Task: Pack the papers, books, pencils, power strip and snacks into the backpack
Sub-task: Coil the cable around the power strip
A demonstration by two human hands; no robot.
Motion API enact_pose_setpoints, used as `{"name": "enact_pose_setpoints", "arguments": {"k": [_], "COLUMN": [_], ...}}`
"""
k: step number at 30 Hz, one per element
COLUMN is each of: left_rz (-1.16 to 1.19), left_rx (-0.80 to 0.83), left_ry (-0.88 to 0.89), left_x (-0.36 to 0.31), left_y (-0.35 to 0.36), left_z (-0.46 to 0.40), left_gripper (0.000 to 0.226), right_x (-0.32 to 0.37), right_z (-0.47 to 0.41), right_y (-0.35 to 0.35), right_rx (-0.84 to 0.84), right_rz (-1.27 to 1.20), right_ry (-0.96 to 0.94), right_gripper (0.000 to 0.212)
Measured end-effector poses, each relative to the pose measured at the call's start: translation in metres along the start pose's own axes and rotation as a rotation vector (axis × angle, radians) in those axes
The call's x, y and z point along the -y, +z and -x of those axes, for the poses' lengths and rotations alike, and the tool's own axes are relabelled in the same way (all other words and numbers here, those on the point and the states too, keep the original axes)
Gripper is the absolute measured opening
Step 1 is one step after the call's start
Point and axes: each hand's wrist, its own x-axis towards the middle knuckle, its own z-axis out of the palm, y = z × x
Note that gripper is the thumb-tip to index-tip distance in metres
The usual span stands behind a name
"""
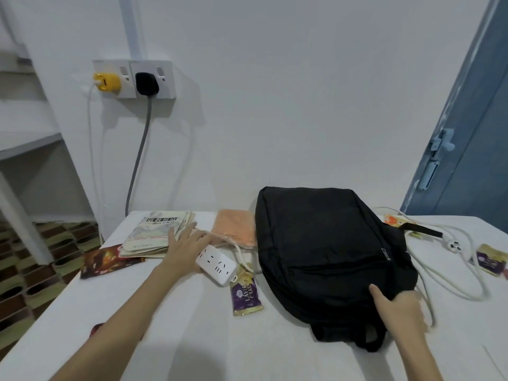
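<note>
A black backpack (327, 251) lies flat on the white table (192, 339), zipped. My right hand (398, 309) grips its lower right edge, thumb on top. My left hand (187, 248) reaches over the white power strip (217, 264), fingers spread toward the stack of books and papers (156, 235). The strip's white cable (453, 273) loops round to the right of the backpack, ending in a plug (453, 246). A purple layer-cake snack (246, 291) lies in front of the strip. A second purple snack (492, 259) sits at the far right. A dark red snack packet (107, 261) lies left of the books.
An orange pouch with a cord (236, 229) lies between the books and the backpack. An orange wrapper (393, 220) peeks out behind the backpack. Wall sockets (134, 78) hold a yellow and a black plug. A blue door (472, 149) stands right; the table's left edge drops to tiled floor.
</note>
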Motion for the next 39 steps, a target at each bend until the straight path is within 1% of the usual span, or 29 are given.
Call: {"name": "enact_pose_setpoints", "arguments": {"k": [2, 3, 5, 8, 12, 17, 19, 22, 23, 24, 26, 27, 28, 30, 32, 33, 34, 35, 36, 37, 38, 39], "left_rz": [0.092, 0.118, 0.121, 0.066, 0.05, -0.036, 0.016, 0.157, 0.162, 0.126, -0.036, -0.097, -0.113, -0.023, 0.098, 0.201, 0.34, 0.466, 0.552, 0.591, 0.62, 0.665], "left_rx": [0.114, 0.147, 0.178, 0.217, 0.252, 0.367, 0.411, 0.472, 0.485, 0.51, 0.564, 0.564, 0.541, 0.464, 0.354, 0.288, 0.216, 0.132, 0.032, -0.07, -0.168, -0.257], "left_ry": [0.055, 0.077, 0.125, 0.164, 0.144, 0.122, 0.108, 0.06, 0.061, 0.067, 0.081, 0.083, 0.075, 0.048, 0.027, 0.009, -0.003, -0.012, -0.023, -0.02, -0.011, -0.014], "left_x": [0.0, -0.001, 0.002, 0.011, 0.008, -0.005, -0.005, -0.001, 0.0, 0.0, -0.002, -0.003, -0.004, -0.001, 0.009, 0.016, 0.021, 0.026, 0.03, 0.035, 0.037, 0.036], "left_y": [-0.008, -0.011, -0.013, -0.012, -0.012, -0.025, -0.033, -0.043, -0.046, -0.048, -0.042, -0.035, -0.029, -0.019, -0.02, -0.023, -0.027, -0.034, -0.041, -0.046, -0.053, -0.066], "left_z": [0.008, 0.014, 0.029, 0.046, 0.054, 0.051, 0.051, 0.049, 0.047, 0.046, 0.043, 0.042, 0.043, 0.045, 0.05, 0.052, 0.054, 0.057, 0.061, 0.064, 0.067, 0.071], "left_gripper": [0.063, 0.059, 0.056, 0.054, 0.053, 0.071, 0.07, 0.067, 0.067, 0.072, 0.091, 0.094, 0.091, 0.076, 0.067, 0.063, 0.058, 0.053, 0.051, 0.053, 0.057, 0.06], "right_x": [0.003, 0.003, 0.007, 0.014, 0.015, -0.001, -0.007, -0.008, -0.007, -0.007, -0.009, -0.008, -0.007, 0.002, 0.014, 0.019, 0.023, 0.026, 0.029, 0.032, 0.034, 0.035], "right_z": [0.002, 0.0, -0.002, -0.007, -0.009, -0.002, 0.0, 0.002, 0.003, 0.003, 0.003, 0.007, 0.011, 0.028, 0.053, 0.065, 0.076, 0.086, 0.094, 0.097, 0.098, 0.096], "right_y": [0.005, 0.004, -0.001, -0.011, -0.006, -0.002, 0.001, 0.004, 0.004, 0.004, 0.004, 0.004, 0.004, 0.007, 0.014, 0.02, 0.029, 0.037, 0.045, 0.052, 0.057, 0.06], "right_rx": [-0.063, -0.088, -0.121, -0.149, -0.125, -0.097, -0.112, -0.167, -0.171, -0.171, -0.202, -0.235, -0.269, -0.316, -0.337, -0.334, -0.314, -0.274, -0.223, -0.153, -0.039, 0.095], "right_rz": [0.017, -0.012, -0.134, -0.288, -0.218, -0.132, -0.065, 0.069, 0.091, 0.099, 0.1, 0.098, 0.084, 0.015, -0.111, -0.174, -0.209, -0.196, -0.087, 0.13, 0.407, 0.677], "right_ry": [-0.002, -0.011, -0.022, -0.024, -0.058, -0.061, -0.064, -0.087, -0.093, -0.1, -0.133, -0.167, -0.219, -0.338, -0.503, -0.609, -0.708, -0.786, -0.843, -0.879, -0.858, -0.768], "right_gripper": [0.059, 0.053, 0.047, 0.05, 0.044, 0.054, 0.056, 0.066, 0.069, 0.071, 0.073, 0.072, 0.072, 0.069, 0.057, 0.05, 0.047, 0.05, 0.06, 0.078, 0.103, 0.12]}}
